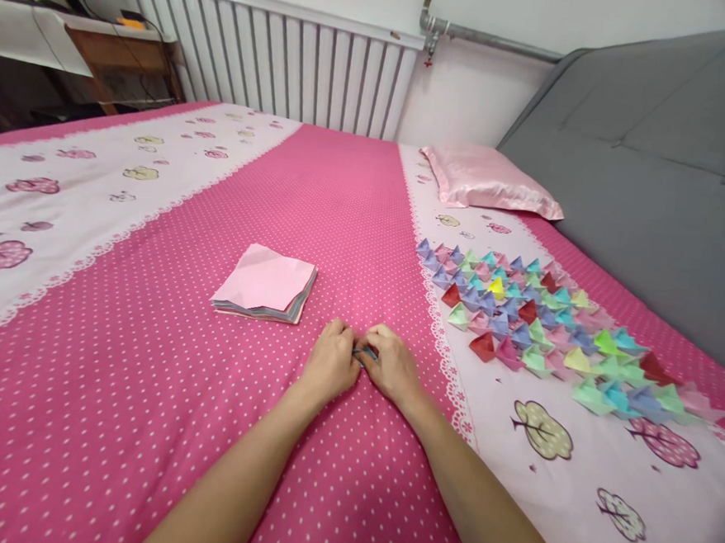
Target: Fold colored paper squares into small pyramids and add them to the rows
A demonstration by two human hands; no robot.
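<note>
We pinched a blue paper piece (pixel 367 352) in left hand (pixel 332 359) and right hand (pixel 392 363); a paper stack (pixel 266 280) lay nearby.

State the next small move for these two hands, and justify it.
Probably press another crease into the small blue folded paper piece: the left hand and right hand both hold it by their fingertips, its shape largely hidden, while multicoloured folded paper boats stand in rows to the right, which suggests similar shaping.
</note>
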